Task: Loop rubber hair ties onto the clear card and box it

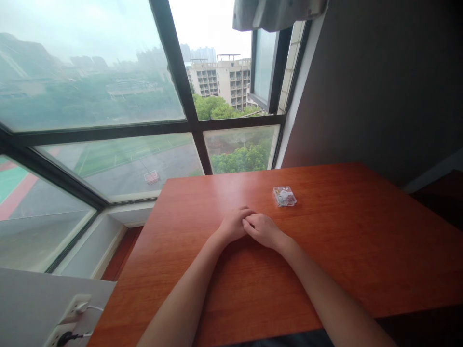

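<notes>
My left hand (233, 225) and my right hand (263, 228) rest together on the reddish-brown wooden table (202, 202). Their fingers are closed and overlap where the hands meet, which partly hides them. No object shows in or between the hands. A small clear plastic box (284, 196) sits beyond my right hand, a short way to its right and apart from it. Small pieces, some whitish and some yellowish or reddish, show through its lid, too blurred to name.
Large dark-framed windows (197, 126) rise behind the table's far and left sides, one pane standing open. A grey curtain (278, 14) hangs at the top. A wall socket with a white plug (82, 307) is at lower left. A dark wall (369, 96) stands at right.
</notes>
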The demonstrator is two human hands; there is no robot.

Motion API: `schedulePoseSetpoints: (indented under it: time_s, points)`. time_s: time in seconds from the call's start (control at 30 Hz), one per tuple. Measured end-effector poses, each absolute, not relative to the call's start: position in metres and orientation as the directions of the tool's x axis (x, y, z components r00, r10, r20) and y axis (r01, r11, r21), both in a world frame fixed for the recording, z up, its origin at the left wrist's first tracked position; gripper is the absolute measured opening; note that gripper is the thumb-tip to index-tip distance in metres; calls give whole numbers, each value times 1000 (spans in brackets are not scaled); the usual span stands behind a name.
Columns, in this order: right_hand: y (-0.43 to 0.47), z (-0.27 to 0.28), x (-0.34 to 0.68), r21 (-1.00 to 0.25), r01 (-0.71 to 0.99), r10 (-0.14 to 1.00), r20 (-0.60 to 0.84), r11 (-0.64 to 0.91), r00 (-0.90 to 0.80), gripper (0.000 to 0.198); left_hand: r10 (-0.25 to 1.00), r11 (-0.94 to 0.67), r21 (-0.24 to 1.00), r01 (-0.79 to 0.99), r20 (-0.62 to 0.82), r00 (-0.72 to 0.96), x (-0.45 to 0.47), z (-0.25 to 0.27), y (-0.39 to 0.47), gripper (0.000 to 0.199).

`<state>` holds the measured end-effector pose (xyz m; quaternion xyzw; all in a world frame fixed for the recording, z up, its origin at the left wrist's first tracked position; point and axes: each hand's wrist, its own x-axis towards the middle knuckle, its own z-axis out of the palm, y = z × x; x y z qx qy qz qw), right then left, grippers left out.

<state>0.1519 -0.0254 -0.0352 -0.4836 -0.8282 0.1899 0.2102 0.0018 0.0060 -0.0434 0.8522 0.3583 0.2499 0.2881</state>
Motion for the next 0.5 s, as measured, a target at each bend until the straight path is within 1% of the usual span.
schedulePoseSetpoints:
  time_s: [0.5]
  points:
    - [-25,-36,152,-527,715,881,165,459,-444,35,749,-583,666,466,219,625,2,-41,6,34]
